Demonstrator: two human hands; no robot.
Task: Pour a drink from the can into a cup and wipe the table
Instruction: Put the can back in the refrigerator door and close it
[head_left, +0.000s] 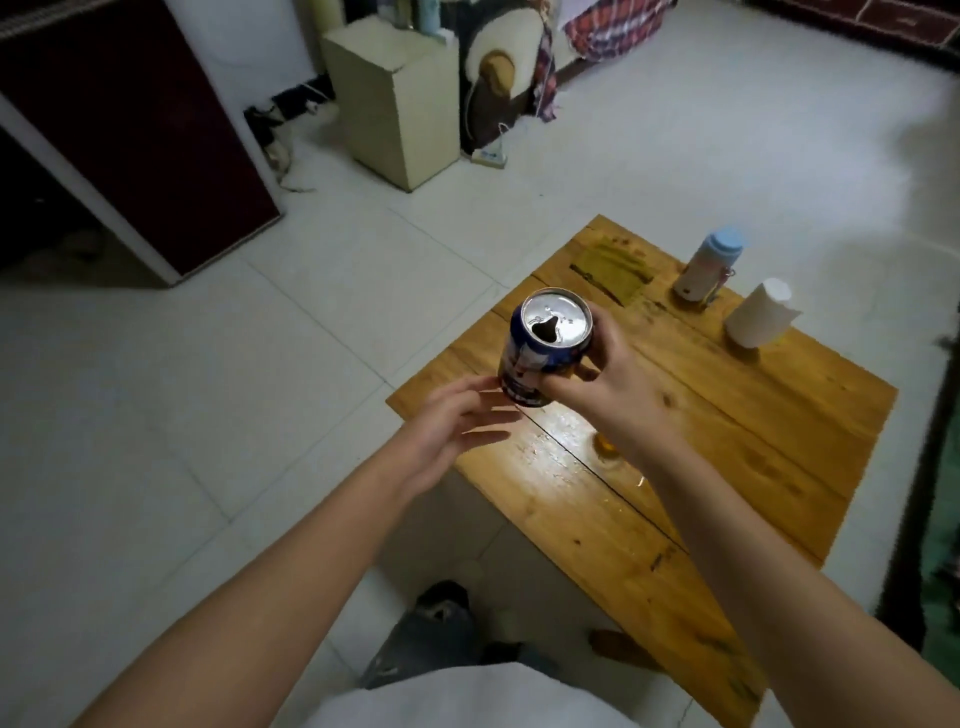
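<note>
My right hand (597, 379) grips a blue drink can (540, 345) above the near left corner of the wooden table (753, 415). The can's silver top faces me and its mouth is open. My left hand (452, 426) is just left of the can with its fingers straight, the fingertips touching or nearly touching the can's lower side. Under my right wrist I see part of a small clear cup (608, 449) with amber liquid; my arm hides most of it. The table surface beside the cup looks wet and shiny (556, 441).
A paper roll (761, 319) and a bottle with a blue lid (709, 270) stand at the table's far side, by a yellowish cloth (615, 273) lying flat. The floor is white tile. A beige box (400, 98) and dark cabinet (130, 140) stand farther off.
</note>
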